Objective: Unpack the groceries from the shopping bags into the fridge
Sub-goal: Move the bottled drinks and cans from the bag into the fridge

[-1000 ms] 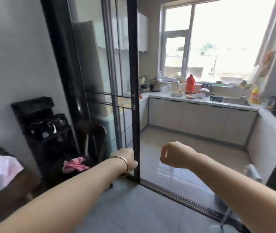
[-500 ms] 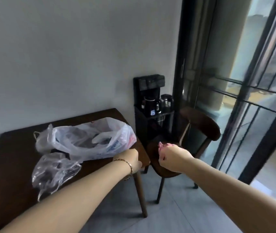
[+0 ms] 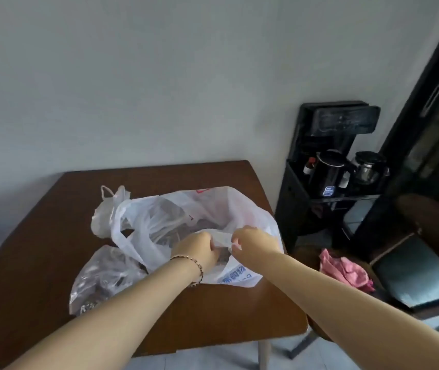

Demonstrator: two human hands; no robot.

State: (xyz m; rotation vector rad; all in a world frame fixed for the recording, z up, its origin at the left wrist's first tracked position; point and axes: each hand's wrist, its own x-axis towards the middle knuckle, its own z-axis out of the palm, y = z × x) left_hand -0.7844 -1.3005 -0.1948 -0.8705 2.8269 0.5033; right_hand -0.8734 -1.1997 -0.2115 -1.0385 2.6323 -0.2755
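On the brown table, both hands' grips pinch the crumpled, translucent white shopping bag, left hand, right hand

White bag with blue print just below the fingers, red mark beyond them; brown table; pink cloth right of them; black stand.

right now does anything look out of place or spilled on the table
Nothing spilled. The white shopping bag and two clear bags lie on the table, both hands at the white bag's mouth. One oddity: a crumpled pink cloth on the chair beside it.
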